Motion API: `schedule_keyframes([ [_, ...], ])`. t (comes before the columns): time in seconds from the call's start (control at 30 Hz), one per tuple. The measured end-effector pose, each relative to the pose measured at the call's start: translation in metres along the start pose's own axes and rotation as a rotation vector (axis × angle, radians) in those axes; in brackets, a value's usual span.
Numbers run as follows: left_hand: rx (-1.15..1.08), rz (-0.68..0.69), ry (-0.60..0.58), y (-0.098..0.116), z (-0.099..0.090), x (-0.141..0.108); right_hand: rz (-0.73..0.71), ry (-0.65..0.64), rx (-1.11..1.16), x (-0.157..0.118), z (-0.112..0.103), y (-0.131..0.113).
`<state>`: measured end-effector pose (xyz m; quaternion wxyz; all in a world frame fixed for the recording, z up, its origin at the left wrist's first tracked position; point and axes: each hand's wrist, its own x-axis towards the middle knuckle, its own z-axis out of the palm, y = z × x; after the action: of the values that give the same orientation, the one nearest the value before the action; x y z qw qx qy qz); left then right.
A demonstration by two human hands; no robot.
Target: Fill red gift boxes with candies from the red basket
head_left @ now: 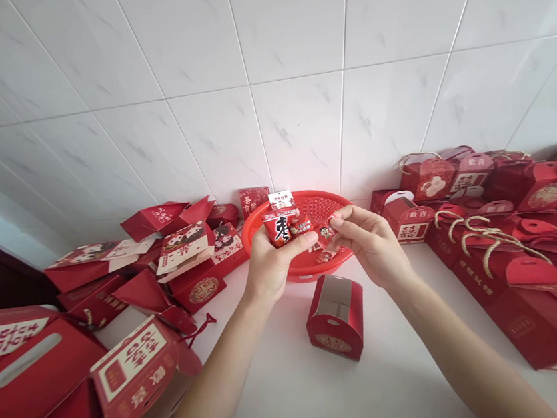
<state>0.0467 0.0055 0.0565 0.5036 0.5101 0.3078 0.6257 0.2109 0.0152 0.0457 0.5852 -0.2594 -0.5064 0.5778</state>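
Note:
My left hand (pixel 273 260) is closed around several red candy packets (pixel 281 229), the largest with a big black character on it, above a red plastic basket (pixel 248 239). Close beside it, my right hand (pixel 373 242) pinches a small red wrapped candy (pixel 333 223) between thumb and fingers. More red wrappers lie in the basket, partly covered by my hands. Between my forearms, a small red box (pixel 334 316) with an opening on top stands on the white table (pixel 299 394).
Red gift boxes (pixel 140 369), some with open flaps, are heaped at the left. Closed red boxes (pixel 523 322) with rope handles stand in rows at the right. A tiled wall (pixel 298 119) rises behind the basket.

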Motion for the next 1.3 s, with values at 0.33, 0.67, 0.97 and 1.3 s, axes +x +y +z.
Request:
schedule_keyframes([
  [0.33,0.006,0.038,0.020,0.000,-0.002,0.002,-0.012,-0.028,-0.021,-0.001,0.000,-0.006],
  [0.67,-0.001,0.044,0.030,0.001,0.001,0.000,-0.025,0.018,0.000,-0.002,0.002,-0.005],
  [0.97,0.028,0.066,0.075,-0.004,0.002,-0.001,-0.049,0.001,-0.088,-0.002,0.000,-0.007],
  [1.3,0.008,0.057,0.134,0.001,-0.001,0.002,-0.032,-0.138,-0.208,-0.003,-0.007,-0.015],
])
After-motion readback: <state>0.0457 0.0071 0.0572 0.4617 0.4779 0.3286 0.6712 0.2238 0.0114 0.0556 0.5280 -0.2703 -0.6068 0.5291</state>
